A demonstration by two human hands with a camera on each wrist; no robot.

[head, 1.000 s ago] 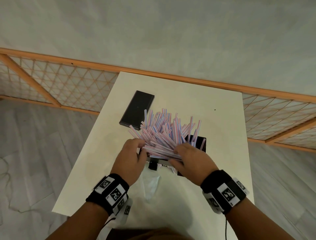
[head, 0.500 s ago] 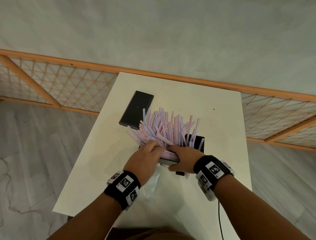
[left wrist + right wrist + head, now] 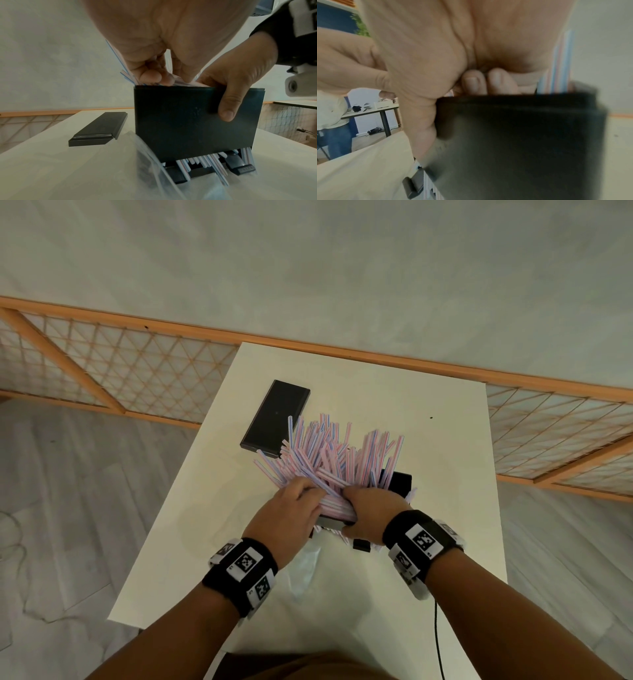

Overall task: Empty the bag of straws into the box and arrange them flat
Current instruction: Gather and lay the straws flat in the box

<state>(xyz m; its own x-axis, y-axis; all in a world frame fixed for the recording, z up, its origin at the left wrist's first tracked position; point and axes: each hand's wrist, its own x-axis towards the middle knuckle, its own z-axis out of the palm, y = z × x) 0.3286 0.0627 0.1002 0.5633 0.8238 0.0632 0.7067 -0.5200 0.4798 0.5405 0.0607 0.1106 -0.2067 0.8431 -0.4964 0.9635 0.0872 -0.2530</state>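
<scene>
Pink, white and blue striped straws [image 3: 337, 455] fan up and away out of a black box [image 3: 399, 482] at the middle of the white table [image 3: 445, 440]. My left hand [image 3: 305, 491] curls its fingers into the straws [image 3: 127, 77] at the box's near rim. My right hand [image 3: 356, 498] grips the box's near wall [image 3: 188, 121], with the thumb down the outside and the fingers over the rim on the straws. Some straw ends [image 3: 207, 162] poke out under that wall. In the right wrist view the box wall [image 3: 522, 135] is blurred, with straws [image 3: 559, 60] rising behind it.
The black lid [image 3: 275, 419] lies flat to the left beyond the box. The clear plastic bag [image 3: 305, 570] lies limp on the table between my wrists. A wooden lattice rail [image 3: 102, 371] runs behind the table. A black cable [image 3: 438, 638] hangs at the near right.
Both hands have drawn together at the near end of the box. The right hand has taken hold of the near wall, and the straws stand bunched closer.
</scene>
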